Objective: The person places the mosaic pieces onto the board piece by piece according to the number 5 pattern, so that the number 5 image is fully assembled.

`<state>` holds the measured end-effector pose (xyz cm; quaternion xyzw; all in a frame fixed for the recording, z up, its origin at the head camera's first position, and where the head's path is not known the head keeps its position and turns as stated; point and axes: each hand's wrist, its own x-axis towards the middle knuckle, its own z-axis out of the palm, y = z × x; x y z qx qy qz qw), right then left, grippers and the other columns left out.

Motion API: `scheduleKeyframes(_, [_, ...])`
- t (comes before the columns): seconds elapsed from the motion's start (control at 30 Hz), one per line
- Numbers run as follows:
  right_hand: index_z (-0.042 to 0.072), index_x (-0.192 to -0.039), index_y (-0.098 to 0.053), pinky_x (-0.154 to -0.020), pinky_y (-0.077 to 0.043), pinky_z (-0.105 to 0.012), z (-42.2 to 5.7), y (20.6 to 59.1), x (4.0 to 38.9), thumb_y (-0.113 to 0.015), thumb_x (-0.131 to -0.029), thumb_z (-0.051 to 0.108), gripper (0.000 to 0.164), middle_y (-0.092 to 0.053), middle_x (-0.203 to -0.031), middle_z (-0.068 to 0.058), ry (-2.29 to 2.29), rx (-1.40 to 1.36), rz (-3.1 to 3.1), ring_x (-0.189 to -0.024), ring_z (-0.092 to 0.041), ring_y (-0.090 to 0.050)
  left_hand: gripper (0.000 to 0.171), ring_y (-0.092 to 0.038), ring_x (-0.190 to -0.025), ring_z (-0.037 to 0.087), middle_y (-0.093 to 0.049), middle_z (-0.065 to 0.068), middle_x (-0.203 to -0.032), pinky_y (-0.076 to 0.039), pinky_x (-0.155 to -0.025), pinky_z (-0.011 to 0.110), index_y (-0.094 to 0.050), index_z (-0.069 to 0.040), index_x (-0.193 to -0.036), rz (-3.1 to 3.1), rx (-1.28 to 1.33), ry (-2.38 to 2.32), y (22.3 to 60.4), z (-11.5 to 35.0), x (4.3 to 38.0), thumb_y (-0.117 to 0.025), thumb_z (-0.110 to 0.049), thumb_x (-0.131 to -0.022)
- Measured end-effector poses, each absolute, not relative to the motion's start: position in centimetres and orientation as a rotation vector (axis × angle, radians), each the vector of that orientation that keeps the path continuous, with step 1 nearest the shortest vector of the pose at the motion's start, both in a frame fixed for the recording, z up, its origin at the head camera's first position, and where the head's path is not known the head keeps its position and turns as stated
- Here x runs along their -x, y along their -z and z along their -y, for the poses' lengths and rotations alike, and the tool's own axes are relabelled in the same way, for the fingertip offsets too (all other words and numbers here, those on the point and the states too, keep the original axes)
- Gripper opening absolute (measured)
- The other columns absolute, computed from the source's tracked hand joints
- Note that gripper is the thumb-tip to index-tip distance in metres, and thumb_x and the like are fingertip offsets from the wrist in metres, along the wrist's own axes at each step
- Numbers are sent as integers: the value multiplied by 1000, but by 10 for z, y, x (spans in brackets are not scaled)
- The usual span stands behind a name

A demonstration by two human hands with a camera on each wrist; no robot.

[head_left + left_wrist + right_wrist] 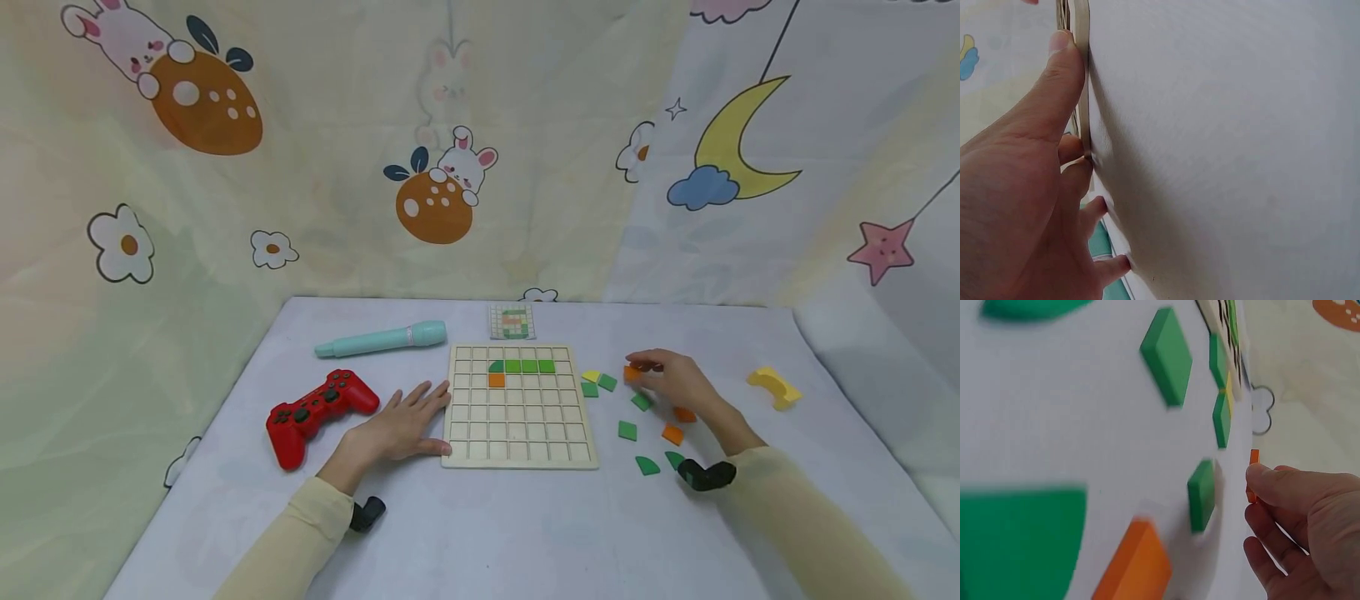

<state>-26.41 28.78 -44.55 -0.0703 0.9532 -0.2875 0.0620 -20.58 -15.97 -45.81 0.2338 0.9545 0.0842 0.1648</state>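
The left hand (408, 427) lies at the left edge of the gridded board (517, 459), its fingers spread and fairly straight; the thumb presses on the board's side close to its near left corner, and the hand has nothing gripped. The board itself lies around the middle of the table (480, 533), between the two hands.

Off the board's right edge, toward the table's right side, the right hand (672, 379) pinches an orange tile (631, 374) between thumb and fingers (whether the tile touches the table I cannot tell).

On the board, a dark green piece (497, 367) and three light green squares (529, 367) form a row toward the far edge, with an orange square (497, 380) just below the dark green one. Loose green tiles (627, 430), a yellow piece (591, 376) and more orange pieces (672, 434) are scattered between the board and the right wrist.

A small printed card (512, 322) lies near the table's far edge, a teal stick (381, 339) toward the far left corner, a red game controller (321, 414) near the left edge, and a yellow arch (775, 388) near the right edge
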Motion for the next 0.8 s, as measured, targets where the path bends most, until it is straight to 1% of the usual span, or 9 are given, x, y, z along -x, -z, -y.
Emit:
scheduleKeyframes(0.13, [4, -131, -59, -101, -43, -56, -269, 444, 268, -65, -91, 16, 42, -63, -124, -19, 875, 325, -2894, -114, -37, -55, 90, -10, -152, 29, -12, -2, -165, -13, -119, 60, -21, -20, -156, -2716, -666, -260, 457, 160, 205, -62, -59, -85])
scheduleKeyframes(0.3, [5, -128, -62, -100, -46, -52, -242, 446, 271, -66, -91, 13, 39, -66, -122, -15, 877, 431, -2913, -111, -32, -60, 91, -8, -152, 27, -11, -3, -165, -12, -120, 59, -20, -22, -156, -2718, -650, -250, 459, 159, 205, -62, -60, -85])
scheduleKeyframes(0.47, [4, -124, -64, -97, -49, -50, -207, 443, 268, -70, -87, 13, 38, -67, -119, -14, 916, 583, -2891, -105, -29, -62, 90, -8, -152, 27, -12, -4, -165, -12, -119, 59, -21, -22, -155, -2719, -642, -256, 459, 159, 205, -62, -60, -85])
scheduleKeyframes(0.57, [3, -122, -65, -95, -51, -47, -183, 442, 265, -71, -86, 11, 38, -68, -116, -13, 921, 690, -2856, -102, -27, -63, 90, -8, -152, 27, -12, -4, -165, -12, -119, 59, -22, -22, -155, -2723, -641, -258, 459, 159, 206, -62, -60, -84])
scheduleKeyframes(0.8, [7, -120, -68, -90, -53, -38, -129, 449, 256, -73, -85, 13, 35, -69, -114, -5, 905, 778, -2816, -101, -19, -63, 90, -8, -152, 27, -12, -4, -165, -12, -120, 59, -22, -23, -155, -2721, -639, -269, 460, 159, 206, -63, -60, -84])
